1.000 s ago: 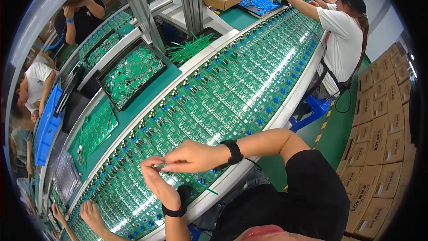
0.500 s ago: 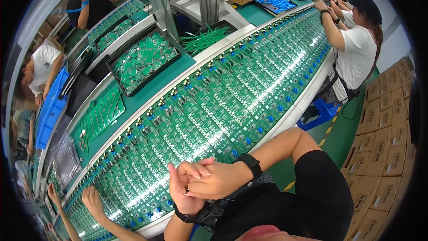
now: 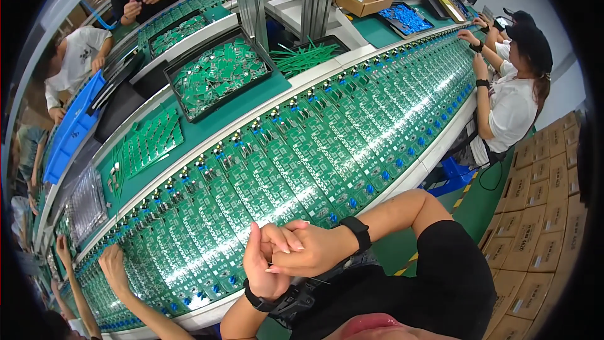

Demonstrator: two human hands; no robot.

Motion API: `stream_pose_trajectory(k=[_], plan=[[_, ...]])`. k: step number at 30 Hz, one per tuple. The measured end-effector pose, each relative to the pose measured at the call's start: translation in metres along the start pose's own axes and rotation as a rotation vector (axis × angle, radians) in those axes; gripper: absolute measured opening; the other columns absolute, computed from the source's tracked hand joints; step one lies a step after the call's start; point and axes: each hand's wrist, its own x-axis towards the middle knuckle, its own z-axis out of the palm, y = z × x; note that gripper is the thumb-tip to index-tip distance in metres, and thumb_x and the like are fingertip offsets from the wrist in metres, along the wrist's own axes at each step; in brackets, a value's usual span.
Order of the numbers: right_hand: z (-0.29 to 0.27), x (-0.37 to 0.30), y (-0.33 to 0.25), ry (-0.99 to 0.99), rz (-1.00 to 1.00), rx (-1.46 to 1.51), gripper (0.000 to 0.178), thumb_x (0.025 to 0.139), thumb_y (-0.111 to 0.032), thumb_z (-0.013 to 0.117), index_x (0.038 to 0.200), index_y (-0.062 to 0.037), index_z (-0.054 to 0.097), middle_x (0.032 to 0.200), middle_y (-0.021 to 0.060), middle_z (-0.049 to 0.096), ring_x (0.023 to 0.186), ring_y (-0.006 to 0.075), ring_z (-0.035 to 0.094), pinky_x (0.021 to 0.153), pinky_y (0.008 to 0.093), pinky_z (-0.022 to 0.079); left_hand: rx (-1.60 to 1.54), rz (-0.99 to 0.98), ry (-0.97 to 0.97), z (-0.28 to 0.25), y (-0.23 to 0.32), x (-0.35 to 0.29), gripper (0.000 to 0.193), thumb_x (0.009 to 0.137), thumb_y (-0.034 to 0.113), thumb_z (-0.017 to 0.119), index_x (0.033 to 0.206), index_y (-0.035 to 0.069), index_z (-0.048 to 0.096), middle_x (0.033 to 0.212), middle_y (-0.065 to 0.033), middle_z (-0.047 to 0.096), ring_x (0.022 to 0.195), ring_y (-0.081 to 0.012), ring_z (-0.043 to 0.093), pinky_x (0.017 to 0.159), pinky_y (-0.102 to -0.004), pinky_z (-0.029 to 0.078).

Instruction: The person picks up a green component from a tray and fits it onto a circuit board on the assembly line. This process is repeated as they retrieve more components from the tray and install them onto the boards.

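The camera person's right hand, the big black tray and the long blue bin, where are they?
Right hand (image 3: 316, 250), head view: back of the hand.
Big black tray (image 3: 231, 95), head view: near rim.
Long blue bin (image 3: 73, 128), head view: its side.

Brown cartons (image 3: 521, 234) are stacked at the right, a blue stool (image 3: 452, 175) nearby, a blue bin (image 3: 72, 132) far left.

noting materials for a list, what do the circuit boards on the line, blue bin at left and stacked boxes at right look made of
Circuit boards: perhaps fibreglass laminate, glossy green coating throwing bright glare. Blue bin: probably plastic, smooth with saturated colour. Stacked boxes: likely cardboard, matt brown with printed faces.
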Motion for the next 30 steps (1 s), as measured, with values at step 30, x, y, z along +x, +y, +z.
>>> stream_pose_trajectory(k=[30], plan=[[-0.035, 0.019, 0.046, 0.020, 0.931, 1.325, 0.042, 0.089, -0.037, 0.050, 0.059, -0.0077, 0.048, 0.048, -0.0024, 0.041, 0.038, 0.0055, 0.033, 0.036, 0.0207, 0.023, 1.691, 0.904, 0.233, -0.002, 0.012, 0.005, 0.028, 0.067, 0.008, 0.072, 0.088, 0.001, 0.054, 0.087, -0.0121, 0.054, 0.083, -0.0240, 0.053, 0.070, -0.0324, 0.041]])
